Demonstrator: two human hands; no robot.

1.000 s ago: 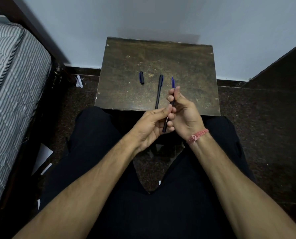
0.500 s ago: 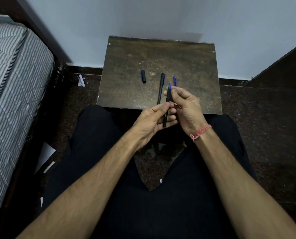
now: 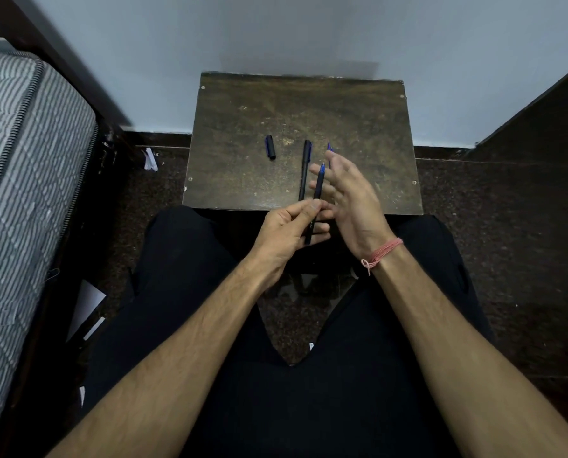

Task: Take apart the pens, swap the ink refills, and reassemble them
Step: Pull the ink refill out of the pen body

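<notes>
A seated person's left hand [image 3: 287, 233] pinches a dark pen barrel [image 3: 315, 203] between thumb and fingers above the near edge of a worn brown worktop [image 3: 358, 127], the pen's blue tip pointing away from the body. The right hand [image 3: 348, 193] hovers just beside it, fingers spread and relaxed, holding nothing; a pink thread bracelet [image 3: 381, 254] circles its wrist. On the worktop, a second black pen [image 3: 305, 170] lies lengthwise near the middle, its near end close to the front edge. A loose dark blue cap [image 3: 270, 147] rests apart to its left. A thin blue refill [image 3: 329, 147] shows just beyond the right hand's fingertips, mostly hidden. A striped mattress [image 3: 21, 160] stands at the left.
</notes>
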